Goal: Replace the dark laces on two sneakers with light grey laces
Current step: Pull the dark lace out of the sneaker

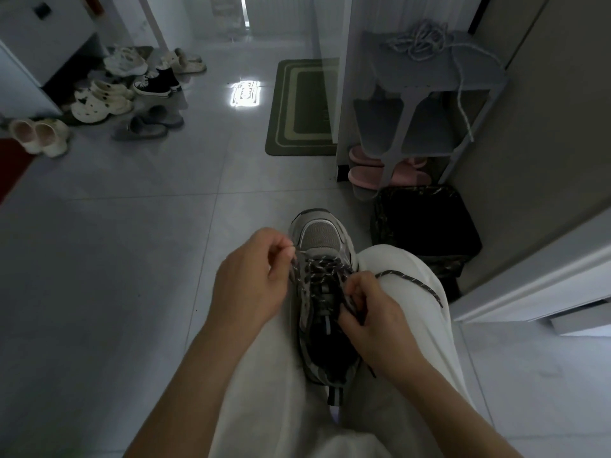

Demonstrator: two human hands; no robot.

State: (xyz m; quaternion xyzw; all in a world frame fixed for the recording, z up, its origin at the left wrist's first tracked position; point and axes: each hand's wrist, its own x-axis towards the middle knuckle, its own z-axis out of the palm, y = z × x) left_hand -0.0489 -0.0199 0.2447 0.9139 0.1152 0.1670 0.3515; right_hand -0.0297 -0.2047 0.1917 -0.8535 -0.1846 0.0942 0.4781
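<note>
A grey sneaker (322,238) lies between my knees, toe pointing away, threaded with a dark speckled lace (322,269). My left hand (251,279) pinches the lace's end at the sneaker's left side near the toe. My right hand (370,315) is closed on the lace at the right eyelets, and a loose end (413,280) trails over my right knee. Light grey laces (420,41) lie in a tangle on top of the grey shoe rack (489,77), one strand hanging down its side. A second sneaker is not in view.
A black bin (426,223) stands just right of the sneaker's toe. Pink slippers (367,175) sit under the rack. A green mat (301,107) lies ahead. Several shoes and slippers (109,94) are scattered at the far left. A wall edge (535,292) is close on my right.
</note>
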